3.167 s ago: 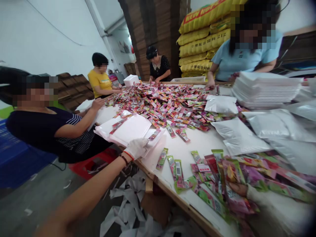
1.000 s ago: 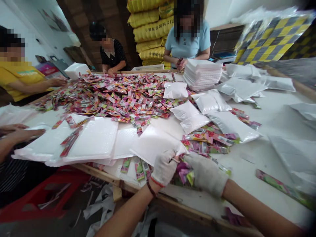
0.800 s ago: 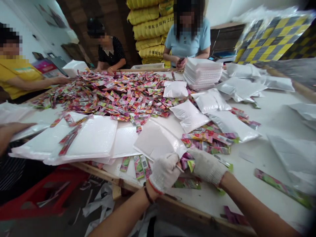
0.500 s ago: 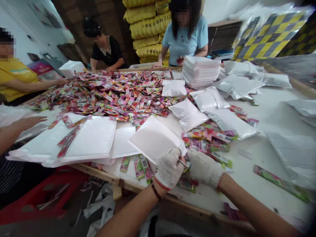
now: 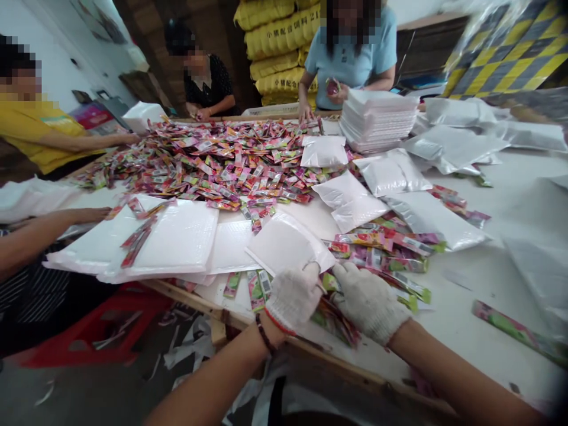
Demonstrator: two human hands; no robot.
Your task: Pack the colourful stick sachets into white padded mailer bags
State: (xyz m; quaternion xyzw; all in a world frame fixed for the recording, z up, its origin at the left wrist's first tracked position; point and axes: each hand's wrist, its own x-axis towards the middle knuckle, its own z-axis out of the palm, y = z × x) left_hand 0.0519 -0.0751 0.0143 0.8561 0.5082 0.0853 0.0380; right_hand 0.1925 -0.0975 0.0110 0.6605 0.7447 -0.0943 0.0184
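Note:
My left hand [image 5: 295, 296], in a white knit glove with a red cuff edge, has its fingers curled at the near corner of a white bubble mailer [image 5: 288, 241]. The mailer lies flat on the table. Close beside it, my right hand [image 5: 371, 303], gloved too, reaches inward with bent fingers around the ends of pink and green snack sachets [image 5: 335, 316]. These sachets hang in a bunch below and between both hands. Their gripped ends are partly hidden by the gloves. More loose sachets [image 5: 386, 251] lie just beyond my right hand.
A big heap of sachets [image 5: 213, 160] covers the table's far middle. Filled mailers [image 5: 393, 171] and a mailer stack [image 5: 377, 118] stand right of it. Flat mailers [image 5: 173, 236] lie left, beside a co-worker's arm [image 5: 53, 228]. Other people sit or stand around the table.
My hands have moved slightly apart and shifted from the mailer's corner toward the sachets, and the bunch now shows between them. The mailer lies flatter. The head view has shifted a little.

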